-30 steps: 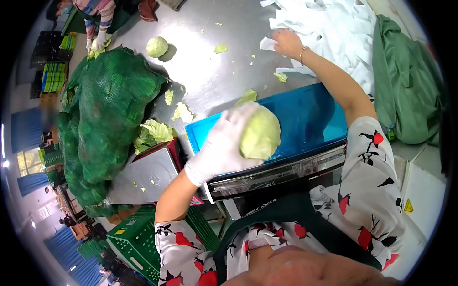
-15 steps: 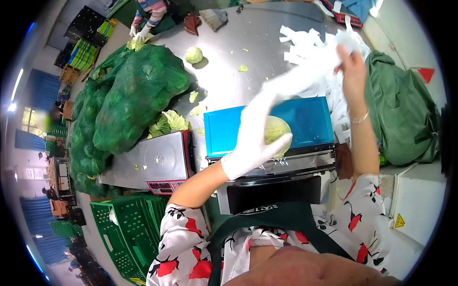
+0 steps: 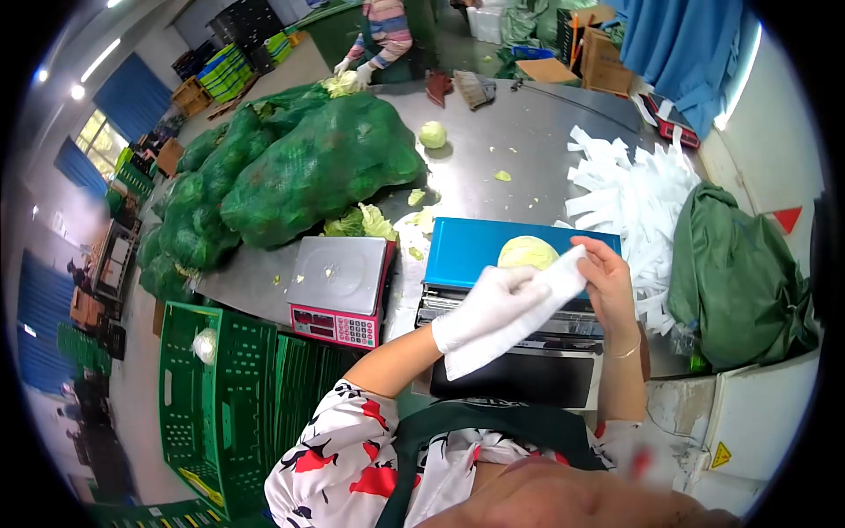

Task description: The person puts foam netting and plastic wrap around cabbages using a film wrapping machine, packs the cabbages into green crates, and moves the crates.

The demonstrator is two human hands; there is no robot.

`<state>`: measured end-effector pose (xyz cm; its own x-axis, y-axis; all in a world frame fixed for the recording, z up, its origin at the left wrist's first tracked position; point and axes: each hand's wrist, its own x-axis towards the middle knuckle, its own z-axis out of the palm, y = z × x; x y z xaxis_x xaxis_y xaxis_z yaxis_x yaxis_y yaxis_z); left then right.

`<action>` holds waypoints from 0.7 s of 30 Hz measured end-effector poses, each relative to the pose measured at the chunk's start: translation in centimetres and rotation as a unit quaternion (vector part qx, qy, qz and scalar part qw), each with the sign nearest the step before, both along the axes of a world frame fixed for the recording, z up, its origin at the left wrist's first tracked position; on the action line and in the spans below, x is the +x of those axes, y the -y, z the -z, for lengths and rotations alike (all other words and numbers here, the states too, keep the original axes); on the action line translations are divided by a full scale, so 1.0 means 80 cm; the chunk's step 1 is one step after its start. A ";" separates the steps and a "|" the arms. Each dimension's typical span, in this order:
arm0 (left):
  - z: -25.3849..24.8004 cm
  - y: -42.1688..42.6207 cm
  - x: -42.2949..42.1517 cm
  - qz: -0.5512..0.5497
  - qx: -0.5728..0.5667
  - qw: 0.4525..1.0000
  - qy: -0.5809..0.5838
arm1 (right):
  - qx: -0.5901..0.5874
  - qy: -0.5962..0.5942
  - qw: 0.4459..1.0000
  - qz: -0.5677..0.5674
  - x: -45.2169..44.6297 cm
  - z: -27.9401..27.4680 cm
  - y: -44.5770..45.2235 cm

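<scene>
A flat, soft white strip (image 3: 506, 336) is stretched in front of me between my two hands. My bare right hand (image 3: 607, 275) is closed on its upper right end, thumb and fingers pinched together. My left hand (image 3: 493, 308), in a white glove, is closed against the strip, with its fingers pressed together along the edge. Just beyond my hands a pale green cabbage (image 3: 528, 253) rests on the blue plate (image 3: 466, 244) of a machine, its near side partly hidden by my hands.
A heap of white strips (image 3: 634, 198) lies right. Left stand green net sacks of cabbages (image 3: 326, 167), a pink-edged scale (image 3: 339, 273) and green crates (image 3: 189, 396). Another cabbage (image 3: 432, 135) sits on the metal table. A co-worker (image 3: 383, 40) handles cabbage at the far end.
My right hand has come down and left from the strip heap with the strip, now beside my left hand. The left hand has turned onto the strip. The view has shifted.
</scene>
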<state>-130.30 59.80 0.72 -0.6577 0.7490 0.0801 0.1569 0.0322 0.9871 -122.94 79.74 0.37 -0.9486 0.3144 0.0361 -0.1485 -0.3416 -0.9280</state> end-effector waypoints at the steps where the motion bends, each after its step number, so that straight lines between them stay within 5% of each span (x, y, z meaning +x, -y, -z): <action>1: -0.001 0.005 0.008 0.005 -0.004 0.997 -0.082 | -0.036 -0.006 0.999 -0.005 0.003 0.008 0.005; 3: -0.008 0.015 0.022 0.029 -0.037 0.976 -0.215 | -0.052 -0.008 0.998 -0.022 0.006 0.023 0.008; 6: -0.006 0.034 0.008 0.150 0.153 0.965 0.152 | -0.125 -0.001 0.992 0.033 0.013 0.012 0.019; 8: 0.002 0.033 0.001 0.055 0.128 0.990 -0.013 | -0.250 -0.098 0.956 -0.118 0.022 0.035 -0.003; 10: 0.041 0.019 0.006 0.020 0.105 0.990 -0.094 | 0.077 0.013 0.993 0.089 0.027 0.026 0.053; 11: 0.039 0.018 0.017 0.044 0.083 0.996 -0.006 | 0.211 0.005 0.971 0.113 0.029 0.029 0.072; 14: 0.061 0.010 0.045 0.059 0.217 0.959 0.171 | 0.536 -0.064 0.809 0.233 0.041 0.021 0.125; 17: 0.070 0.020 0.050 0.040 0.236 0.942 0.235 | 0.404 -0.054 0.879 0.249 0.041 0.043 0.131; 19: 0.078 0.030 0.052 0.045 0.172 0.965 0.193 | 0.082 -0.001 0.982 0.173 0.044 0.081 0.093; 21: 0.078 0.038 0.052 0.055 0.158 0.975 0.144 | -0.176 -0.007 0.983 0.051 0.047 0.095 0.055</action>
